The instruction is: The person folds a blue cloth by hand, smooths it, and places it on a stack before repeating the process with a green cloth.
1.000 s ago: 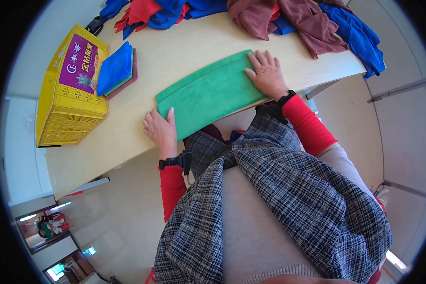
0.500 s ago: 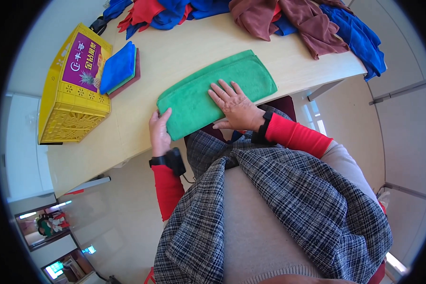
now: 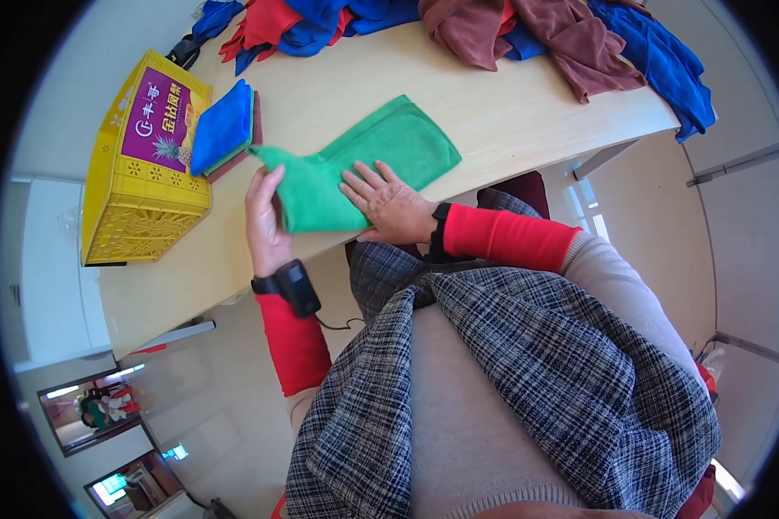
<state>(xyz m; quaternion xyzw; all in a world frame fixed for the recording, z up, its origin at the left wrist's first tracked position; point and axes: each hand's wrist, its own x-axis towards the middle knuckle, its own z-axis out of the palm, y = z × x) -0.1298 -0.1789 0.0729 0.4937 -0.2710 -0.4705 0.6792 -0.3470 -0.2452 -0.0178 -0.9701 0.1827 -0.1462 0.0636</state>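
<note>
A green towel (image 3: 407,143), folded into a long strip, lies on the table in front of me. My left hand (image 3: 267,212) grips its left end and lifts it off the tabletop, so the cloth bends upward there. The thumb shows on the near face; the other fingers are partly behind the cloth. My right hand (image 3: 389,203) rests flat on the middle of the towel, fingers spread, pressing nothing but the cloth. Left of the towel, a stack of folded cloths, blue (image 3: 222,130) on top with green and brown below, leans against a crate.
The yellow plastic crate (image 3: 147,208) with a purple label stands at the table's left. Heaped along the far edge are red cloths (image 3: 264,30), blue cloths (image 3: 658,65) and brown cloths (image 3: 571,52). The table's near edge (image 3: 234,291) runs just before my body.
The towel has shifted left with both hands, and its left end has come up off the table in my left hand. My right hand has slid left and stays flat.
</note>
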